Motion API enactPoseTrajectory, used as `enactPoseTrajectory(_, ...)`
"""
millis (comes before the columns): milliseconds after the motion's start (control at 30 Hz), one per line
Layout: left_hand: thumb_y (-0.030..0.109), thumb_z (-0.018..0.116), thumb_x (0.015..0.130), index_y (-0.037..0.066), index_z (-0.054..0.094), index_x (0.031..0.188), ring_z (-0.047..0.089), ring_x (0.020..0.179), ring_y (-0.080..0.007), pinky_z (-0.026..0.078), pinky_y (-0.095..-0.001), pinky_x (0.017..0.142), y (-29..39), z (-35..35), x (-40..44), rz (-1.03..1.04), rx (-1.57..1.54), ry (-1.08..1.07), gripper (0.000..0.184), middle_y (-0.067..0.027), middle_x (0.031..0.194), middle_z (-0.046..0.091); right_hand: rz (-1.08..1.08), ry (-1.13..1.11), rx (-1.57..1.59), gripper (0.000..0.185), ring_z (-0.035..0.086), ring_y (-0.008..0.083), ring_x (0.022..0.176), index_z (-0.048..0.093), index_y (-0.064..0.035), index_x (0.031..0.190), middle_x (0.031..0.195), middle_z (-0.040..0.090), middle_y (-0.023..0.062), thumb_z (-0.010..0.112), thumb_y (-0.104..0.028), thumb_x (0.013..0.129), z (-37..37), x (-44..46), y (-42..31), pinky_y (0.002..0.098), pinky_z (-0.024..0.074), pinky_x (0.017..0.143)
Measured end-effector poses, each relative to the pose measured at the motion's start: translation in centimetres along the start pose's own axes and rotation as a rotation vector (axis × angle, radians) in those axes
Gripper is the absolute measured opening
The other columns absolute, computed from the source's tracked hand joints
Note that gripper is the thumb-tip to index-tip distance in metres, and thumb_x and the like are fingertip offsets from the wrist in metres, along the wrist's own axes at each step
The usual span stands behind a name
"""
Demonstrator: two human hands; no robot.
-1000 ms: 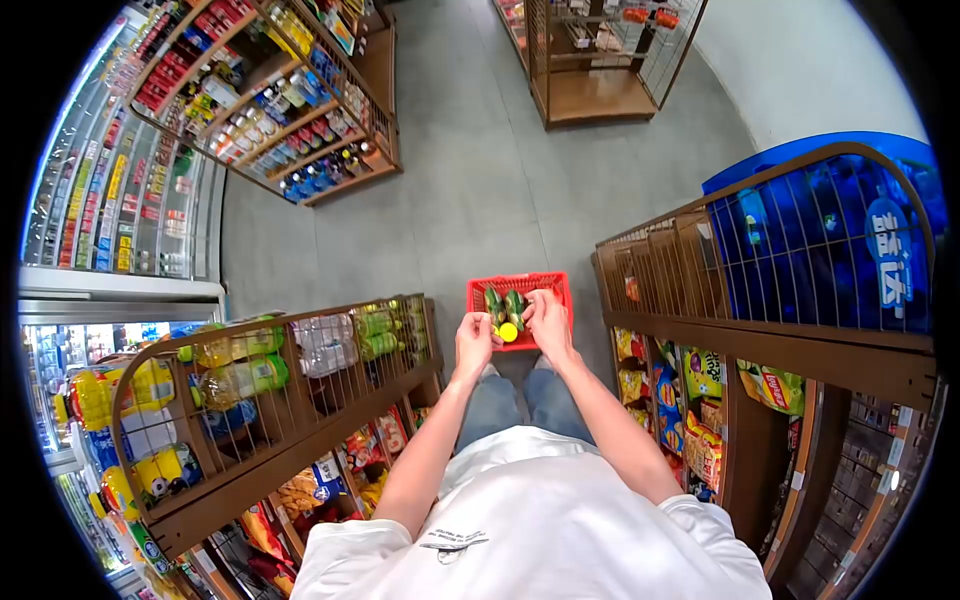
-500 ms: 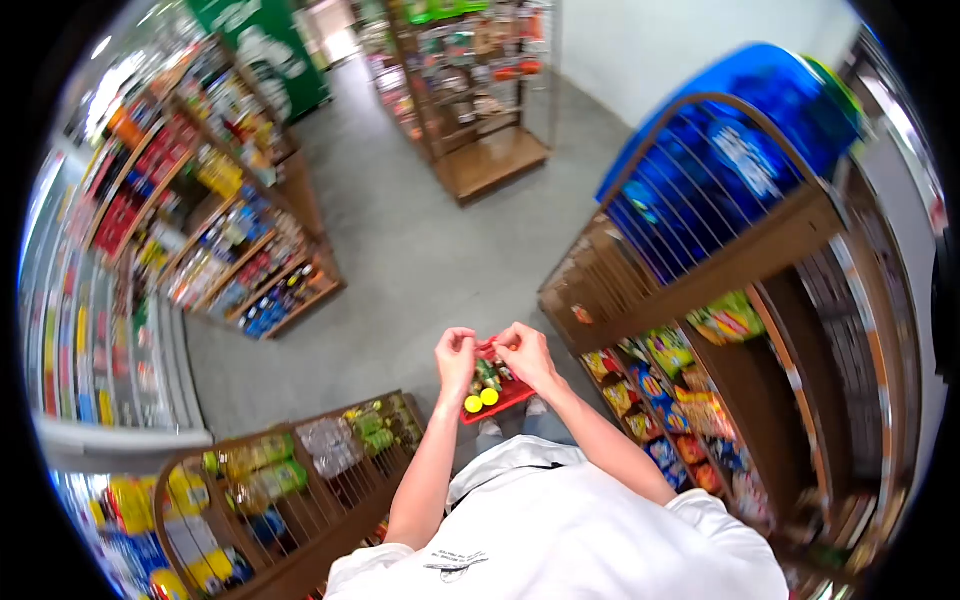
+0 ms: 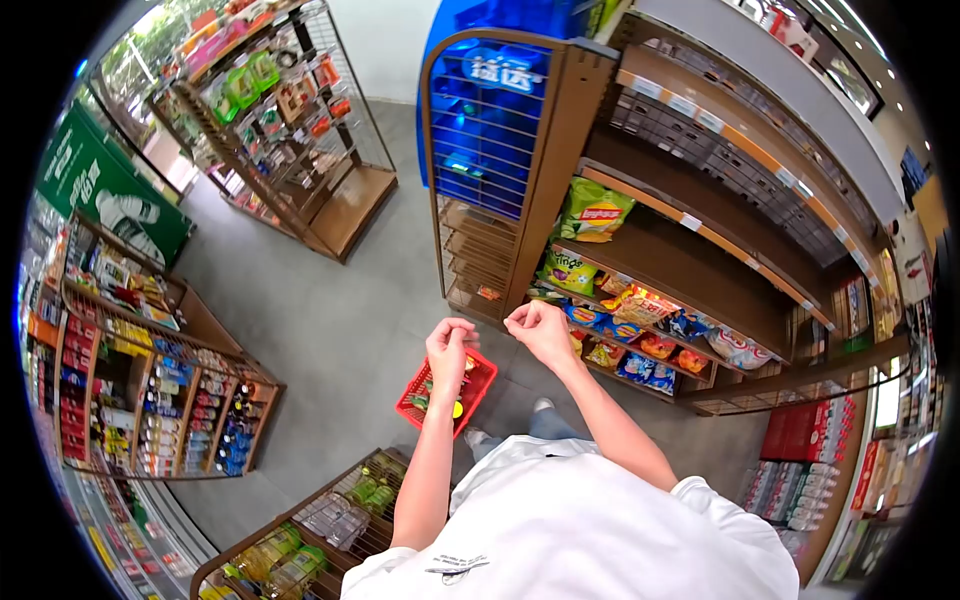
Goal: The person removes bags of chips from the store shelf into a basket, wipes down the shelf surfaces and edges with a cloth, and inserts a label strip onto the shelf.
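Observation:
My left hand (image 3: pixel 450 343) is raised in front of me with its fingers curled closed; what they hold, if anything, is hidden. A red shopping basket (image 3: pixel 478 383) shows beneath that hand and wrist. I cannot tell whether it hangs from the arm or rests lower down. Inside lie green items and one with a round yellow cap (image 3: pixel 458 409), partly covered by my forearm. To the right, apart from the basket, my right hand (image 3: pixel 541 331) has its fingertips pinched together, and anything between them is too small to make out.
Tall brown shelves (image 3: pixel 690 270) with snack bags (image 3: pixel 597 211) stand close on my right, beside blue packs (image 3: pixel 480 110) behind a wire end. A bottle rack (image 3: pixel 330 520) is near my lower left. Further off are a stocked shelf (image 3: pixel 170 390) and a hanging-goods rack (image 3: pixel 300 130).
My view has turned right toward the snack shelves. Both hands were together at the basket's upper edge; now they are apart, with the basket beneath the left hand and the right hand away from it.

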State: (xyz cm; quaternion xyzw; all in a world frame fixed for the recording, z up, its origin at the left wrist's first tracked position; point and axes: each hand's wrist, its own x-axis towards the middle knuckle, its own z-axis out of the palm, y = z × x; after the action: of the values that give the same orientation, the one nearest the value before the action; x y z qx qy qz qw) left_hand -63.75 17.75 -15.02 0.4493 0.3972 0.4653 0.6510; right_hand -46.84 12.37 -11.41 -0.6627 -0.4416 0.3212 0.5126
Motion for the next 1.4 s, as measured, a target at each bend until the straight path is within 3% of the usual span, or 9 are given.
enactPoseTrajectory(233, 0.013, 0.05, 0.099, 0.0, 0.059, 0.11, 0.065, 0.076, -0.0163, 0.056, -0.0301, 0.067, 0.4, 5.8, -0.4, -0.119, 0.045, -0.122, 0.02, -0.0082, 0.082, 0.064, -0.01, 0.096, 0.157, 0.043, 0.062, 0.0114, 0.07, 0.032, -0.0064, 0.06, 0.079, 0.068, 0.0104, 0.072, -0.003, 0.076, -5.1, 0.4, 0.8, 0.0284, 0.0504, 0.06)
enactPoseTrajectory(500, 0.018, 0.056, 0.098, -0.005, 0.058, 0.108, 0.066, 0.076, -0.0164, 0.057, -0.0306, 0.067, -2.3, 14.0, -0.8, -0.11, 0.138, -0.164, 0.025, -0.0088, 0.083, 0.066, -0.02, 0.067, 0.198, 0.053, 0.064, 0.01, 0.071, 0.023, -0.0106, 0.062, 0.087, 0.068, 0.0102, 0.071, 0.0, 0.081, -14.4, 0.1, 3.3, 0.0247, 0.0497, 0.056)
enactPoseTrajectory(667, 0.02, 0.058, 0.097, -0.004, 0.059, 0.107, 0.065, 0.077, -0.0163, 0.057, -0.031, 0.068, -3.9, 16.9, -1.7, -0.147, 0.209, -0.093, 0.026, -0.0096, 0.085, 0.066, 0.11, 0.077, 0.331, 0.029, 0.061, 0.0094, 0.075, 0.046, -0.005, 0.072, 0.083, 0.067, 0.0055, 0.074, -0.006, 0.081, -18.9, 0.1, 5.5, 0.026, 0.0509, 0.068)
enactPoseTrajectory(800, 0.023, 0.057, 0.098, -0.004, 0.06, 0.106, 0.066, 0.083, -0.0176, 0.057, -0.0317, 0.07, -4.6, 18.7, -2.3, -0.176, 0.232, -0.062, 0.028, -0.0118, 0.092, 0.066, 0.08, 0.117, 0.26, 0.014, 0.059, 0.0101, 0.068, 0.061, -0.003, 0.088, 0.081, 0.066, 0.0042, 0.071, -0.013, 0.086, -20.6, 0.6, 6.8, 0.0235, 0.0491, 0.064)
enactPoseTrajectory(1033, 0.027, 0.05, 0.1, -0.006, 0.061, 0.115, 0.063, 0.104, -0.0214, 0.056, -0.0352, 0.081, -3.4, 20.9, 0.5, -0.141, 0.279, -0.149, 0.038, -0.0138, 0.11, 0.066, 0.221, 0.098, 0.458, 0.02, 0.065, 0.0101, 0.073, 0.064, -0.0008, 0.104, 0.086, 0.07, 0.0065, 0.065, -0.017, 0.092, -21.4, 2.8, 7.3, 0.0225, 0.0522, 0.064)
enactPoseTrajectory(1167, 0.024, 0.054, 0.098, -0.002, 0.053, 0.13, 0.057, 0.117, -0.0217, 0.053, -0.0338, 0.088, -2.9, 22.0, 4.1, -0.058, 0.319, -0.142, 0.041, -0.0152, 0.128, 0.058, 0.238, 0.085, 0.413, 0.028, 0.065, 0.0112, 0.086, 0.061, -0.0011, 0.115, 0.098, 0.07, 0.0096, 0.059, -0.023, 0.097, -22.1, 3.9, 4.7, 0.0234, 0.0525, 0.067)
enactPoseTrajectory(1300, 0.02, 0.06, 0.095, -0.003, 0.024, 0.147, 0.048, 0.128, -0.0254, 0.042, -0.0346, 0.102, -2.8, 22.2, 8.7, 0.082, 0.316, -0.15, 0.068, -0.0245, 0.144, 0.039, 0.044, 0.115, 0.191, 0.049, 0.063, 0.0231, 0.107, 0.051, 0.0021, 0.13, 0.116, 0.065, 0.0179, 0.063, -0.03, 0.094, -21.3, 7.5, 6.0, 0.0337, 0.0519, 0.087)
enactPoseTrajectory(1333, 0.02, 0.06, 0.095, -0.003, 0.024, 0.147, 0.048, 0.128, -0.0254, 0.042, -0.0346, 0.102, -1.6, 22.6, 9.1, 0.086, 0.305, -0.148, 0.068, -0.0245, 0.144, 0.039, 0.097, 0.074, 0.187, 0.068, 0.053, 0.0304, 0.122, 0.04, 0.0044, 0.139, 0.133, 0.053, 0.0244, 0.067, -0.033, 0.089, -21.4, 8.7, 5.9, 0.039, 0.0437, 0.101)
enactPoseTrajectory(1400, 0.022, 0.063, 0.092, -0.005, 0.007, 0.15, 0.041, 0.134, -0.0275, 0.039, -0.034, 0.105, 0.2, 23.4, 9.6, 0.065, 0.391, -0.161, 0.085, -0.0275, 0.148, 0.032, 0.114, 0.134, 0.119, 0.074, 0.048, 0.032, 0.127, 0.035, 0.005, 0.141, 0.138, 0.047, 0.0261, 0.069, -0.033, 0.088, -20.6, 10.6, 5.7, 0.0396, 0.0407, 0.104)
